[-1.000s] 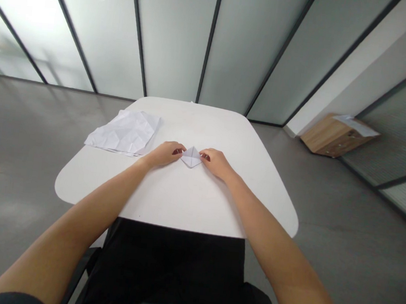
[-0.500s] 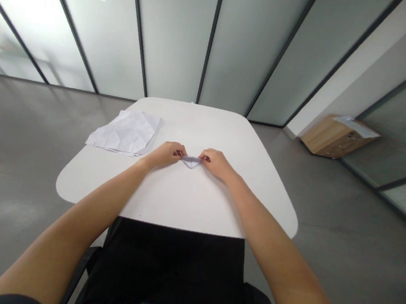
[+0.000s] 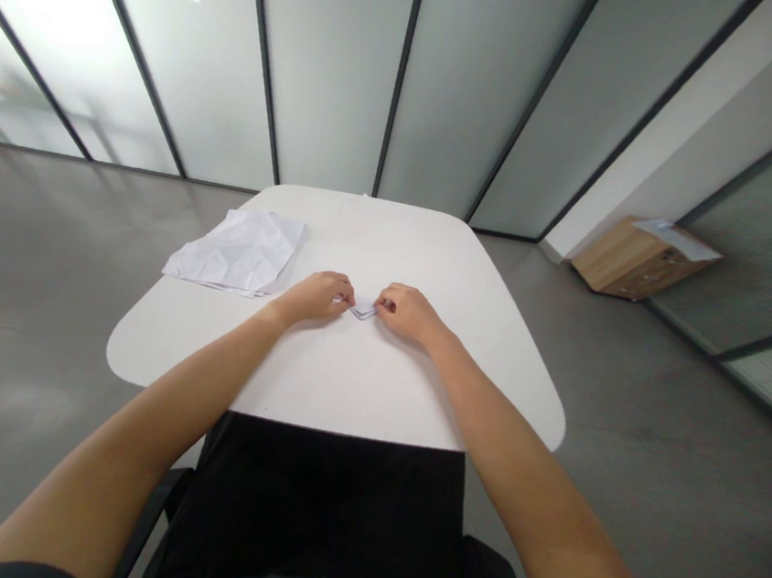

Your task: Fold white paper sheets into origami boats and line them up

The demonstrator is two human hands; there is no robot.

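Between my hands a small folded piece of white paper (image 3: pixel 362 310) rests at the middle of the white table (image 3: pixel 348 386), its pointed corner toward me. My left hand (image 3: pixel 325 297) pinches its left side with bent fingers. On the right side, my right hand (image 3: pixel 403 309) grips it the same way, thumb and fingers closed. Both hands hide the paper's outer ends. Left of my left hand lies a stack of creased white sheets (image 3: pixel 242 251), apart from it.
A frosted glass wall (image 3: pixel 332 72) with dark frames stands beyond the table. On the floor at the right is a wooden cabinet (image 3: pixel 627 259) with papers on top. A black chair's armrest (image 3: pixel 494 576) shows near my right side.
My fingers have shifted slightly inward and toward me along the folded paper. Its straight upper edge, seen before, has given way to an open V shape between my fingertips.
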